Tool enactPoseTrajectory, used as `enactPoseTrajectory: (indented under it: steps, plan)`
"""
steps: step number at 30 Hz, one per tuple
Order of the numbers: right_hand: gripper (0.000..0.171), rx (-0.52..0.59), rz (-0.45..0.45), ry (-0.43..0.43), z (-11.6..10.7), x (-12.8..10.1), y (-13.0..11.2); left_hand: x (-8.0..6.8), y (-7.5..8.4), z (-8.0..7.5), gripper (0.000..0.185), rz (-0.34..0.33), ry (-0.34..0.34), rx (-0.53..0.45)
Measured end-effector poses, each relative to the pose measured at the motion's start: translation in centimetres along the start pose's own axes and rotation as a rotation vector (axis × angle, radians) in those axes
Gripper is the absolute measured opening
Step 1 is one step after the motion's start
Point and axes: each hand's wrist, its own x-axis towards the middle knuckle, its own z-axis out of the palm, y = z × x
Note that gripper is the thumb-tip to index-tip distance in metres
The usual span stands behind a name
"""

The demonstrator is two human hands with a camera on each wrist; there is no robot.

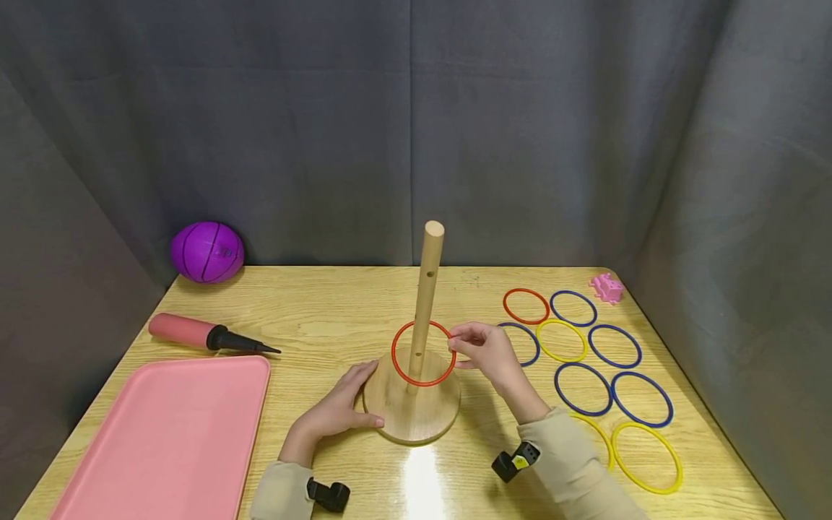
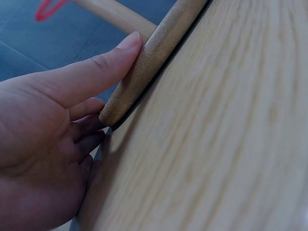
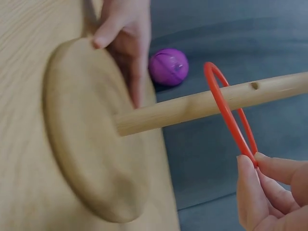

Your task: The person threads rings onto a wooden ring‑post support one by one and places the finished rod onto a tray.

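A wooden ring-toss stand has an upright pole (image 1: 427, 289) on a round base (image 1: 414, 425). Around the lower part of the pole hangs a red ring (image 1: 425, 384), held above the base. My right hand (image 1: 492, 355) pinches this ring's right side between thumb and fingers, as the right wrist view shows close up on the red ring (image 3: 225, 109). My left hand (image 1: 338, 410) holds the base at its left edge. In the left wrist view the thumb (image 2: 113, 65) presses the base's rim (image 2: 144, 62), with bent fingers against its side.
Several blue, yellow and red rings lie at right, including a yellow ring (image 1: 650, 427) and another red ring (image 1: 505, 310). A pink toy (image 1: 607, 287) sits at the far right corner. Leftward are a purple ball (image 1: 208, 251), a hand pump (image 1: 188, 331) and a pink tray (image 1: 169, 440).
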Motion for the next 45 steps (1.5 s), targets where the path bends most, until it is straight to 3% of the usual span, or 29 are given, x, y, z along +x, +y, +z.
enactPoseTrajectory:
  steps: [12, 26, 39, 45]
  plan:
    - [0.018, -0.132, 0.010, -0.043, 1.8, 1.2, 3.8, -0.1, 0.3, -0.1, 0.100, -0.004, -0.008, -0.012]
    - [0.009, -0.242, 0.034, -0.028, 2.7, 1.5, 5.2, 0.0, 0.0, 0.0, 0.101, -0.025, -0.010, -0.029]
    - [0.006, -0.304, 0.007, 0.017, 2.1, 1.6, 5.5, 0.0, 0.1, -0.1, 0.102, -0.031, -0.007, -0.030]
    - [0.010, -0.318, -0.003, 0.053, 0.6, 2.1, 5.1, 0.0, 0.1, 0.0, 0.102, -0.031, -0.008, -0.034]
